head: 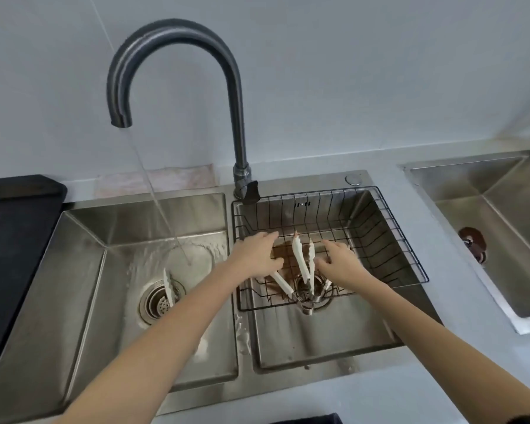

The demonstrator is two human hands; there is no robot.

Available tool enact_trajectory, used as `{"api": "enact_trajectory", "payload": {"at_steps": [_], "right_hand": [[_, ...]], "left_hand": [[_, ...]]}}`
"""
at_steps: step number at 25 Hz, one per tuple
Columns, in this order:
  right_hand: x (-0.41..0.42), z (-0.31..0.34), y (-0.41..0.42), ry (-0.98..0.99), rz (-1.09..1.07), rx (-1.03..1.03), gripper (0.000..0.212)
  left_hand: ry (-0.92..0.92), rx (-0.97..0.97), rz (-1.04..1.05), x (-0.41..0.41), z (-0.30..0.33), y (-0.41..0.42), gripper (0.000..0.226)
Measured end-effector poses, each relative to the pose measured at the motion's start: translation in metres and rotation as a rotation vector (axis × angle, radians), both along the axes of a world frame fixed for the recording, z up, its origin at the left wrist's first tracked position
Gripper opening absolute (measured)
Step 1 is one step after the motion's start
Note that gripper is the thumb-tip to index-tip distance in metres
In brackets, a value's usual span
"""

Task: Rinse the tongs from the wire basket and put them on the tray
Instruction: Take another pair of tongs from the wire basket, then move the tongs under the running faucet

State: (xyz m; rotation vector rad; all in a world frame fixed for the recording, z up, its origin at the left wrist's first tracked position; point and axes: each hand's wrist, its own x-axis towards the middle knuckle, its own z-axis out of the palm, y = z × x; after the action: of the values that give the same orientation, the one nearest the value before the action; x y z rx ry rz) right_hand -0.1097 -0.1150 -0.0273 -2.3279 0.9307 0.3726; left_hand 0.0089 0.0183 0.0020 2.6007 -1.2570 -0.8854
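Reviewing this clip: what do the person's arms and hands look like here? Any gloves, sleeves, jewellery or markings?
Both arms are bare as far as the frame shows, with no sleeves in view. The left hand and right hand wear no gloves; no rings, watch, bands or markings show on either wrist or forearm.
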Motion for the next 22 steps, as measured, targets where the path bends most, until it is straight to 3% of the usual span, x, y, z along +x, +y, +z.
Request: {"api": "enact_trajectory", "payload": {"at_steps": [6,15,22], "right_hand": [[-0.013,-0.021,-0.032,0.154,-0.092,0.089,0.043],[-0.003,-0.050,-0.041,0.070,-0.298,0.217,0.052],[0.002,-0.043,-0.035,-0.041,-0.370,0.239,0.061]], "left_hand": [[0.083,0.026,0.009,-0.021,-0.019,-0.039,0.060],[0.184,0.124,0.106,-0.041,-0.049,-0.057,0.067],[0.283,-0.117,0.246,-0.040,-0.046,-0.049,0.063]]}}
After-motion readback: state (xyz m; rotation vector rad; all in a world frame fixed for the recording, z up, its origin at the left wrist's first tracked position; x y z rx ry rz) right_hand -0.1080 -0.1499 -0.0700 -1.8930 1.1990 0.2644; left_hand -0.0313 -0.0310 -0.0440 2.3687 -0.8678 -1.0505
